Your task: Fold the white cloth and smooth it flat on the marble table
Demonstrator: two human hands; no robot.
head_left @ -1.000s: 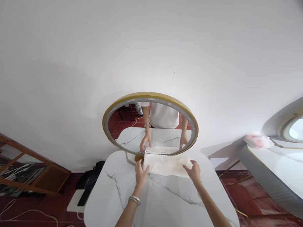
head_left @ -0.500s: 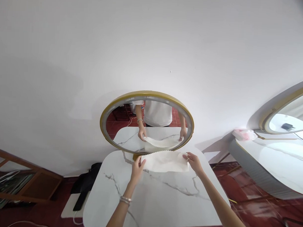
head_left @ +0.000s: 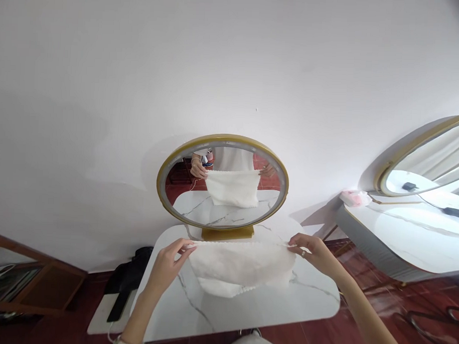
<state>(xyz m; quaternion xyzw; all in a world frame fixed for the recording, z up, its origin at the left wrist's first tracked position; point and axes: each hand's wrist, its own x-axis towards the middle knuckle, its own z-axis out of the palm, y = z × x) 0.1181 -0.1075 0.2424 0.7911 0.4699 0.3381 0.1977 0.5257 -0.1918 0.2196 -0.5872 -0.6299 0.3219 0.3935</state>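
A thin white cloth [head_left: 241, 265] with a scalloped edge hangs stretched between my hands above the marble-patterned table [head_left: 194, 316]. My left hand [head_left: 171, 260] pinches its upper left corner. At the upper right corner, my right hand [head_left: 309, 250] pinches it between thumb and fingers; a ring shows on that hand. The cloth's lower part droops in a fold toward the tabletop; whether it touches is unclear. Just behind it stands a round gold-framed mirror [head_left: 220, 214], which reflects the cloth and both hands.
The mirror's gold base [head_left: 227, 234] rests at the table's back by the wall. To the right, a second table [head_left: 393, 238] bears another mirror [head_left: 421, 178] and a pink-and-white packet [head_left: 355, 198]. A wooden shelf [head_left: 41, 281] and a black item [head_left: 128, 274] are at the left.
My hands have spread apart and come nearer to me, pulling the cloth's top edge straight. The cloth now hangs down wider, and more of the mirror's base shows.
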